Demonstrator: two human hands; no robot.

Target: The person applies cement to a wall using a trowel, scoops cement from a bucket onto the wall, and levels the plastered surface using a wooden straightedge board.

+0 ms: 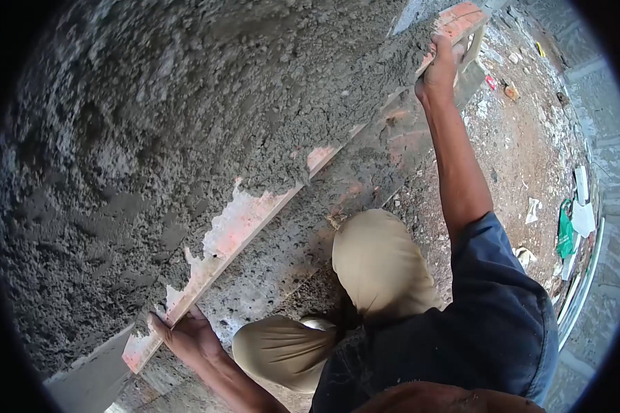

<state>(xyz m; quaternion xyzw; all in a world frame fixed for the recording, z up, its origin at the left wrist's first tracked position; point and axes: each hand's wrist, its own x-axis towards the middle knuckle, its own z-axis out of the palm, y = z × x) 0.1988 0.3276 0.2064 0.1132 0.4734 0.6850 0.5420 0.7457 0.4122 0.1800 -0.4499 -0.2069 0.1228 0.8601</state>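
A long straight board [235, 236], pinkish and smeared with grey mortar, runs diagonally along the lower edge of a rough wet mortar surface [165, 110]. Near its lower left end, my left hand [191, 337] grips it, thumb on top and fingers beneath. At the upper right end my right hand [439, 74] is closed round the board. Wet mortar lies over part of the board's middle and hides its face there.
My bent knees [382, 265] are below the board. Mortar-spattered sheeting [255, 289] lies beneath it. At right, the dirt floor [513, 151] holds rubble, a green scrap [565, 230], white pieces [583, 219] and long pale strips. A block wall stands at far right.
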